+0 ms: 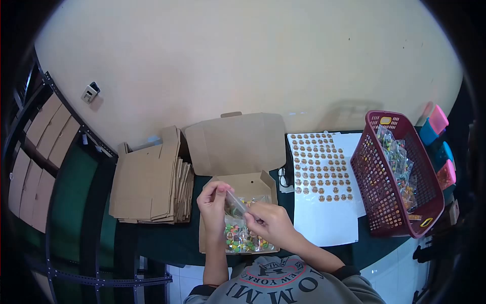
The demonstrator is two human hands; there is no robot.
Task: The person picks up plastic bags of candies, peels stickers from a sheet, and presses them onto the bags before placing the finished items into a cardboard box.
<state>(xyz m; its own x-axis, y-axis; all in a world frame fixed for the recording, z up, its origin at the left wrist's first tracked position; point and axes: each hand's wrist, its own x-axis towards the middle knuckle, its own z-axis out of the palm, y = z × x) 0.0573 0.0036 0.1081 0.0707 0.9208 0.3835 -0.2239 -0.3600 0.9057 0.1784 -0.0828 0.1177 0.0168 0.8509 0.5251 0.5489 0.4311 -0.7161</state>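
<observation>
Between my two hands a clear plastic bag (237,203) is stretched at a slant. My left hand (211,202) pinches its upper left end, and my right hand (271,223) grips the lower right end with curled fingers. What the bag holds I cannot make out. Below my hands lies an open cardboard box (230,178) with its lid (238,142) raised toward the wall. Inside the box are clear packets (245,240) of small green, yellow, orange and red pieces, partly covered by my hands.
Flattened cardboard boxes (144,185) are stacked to the left. On the right, white sheets (324,223) carry rows of round stickers (319,167). A maroon basket (374,195) holds filled packets (397,162), with coloured plastic containers (433,129) beyond it. A metal rack (96,278) stands at far left.
</observation>
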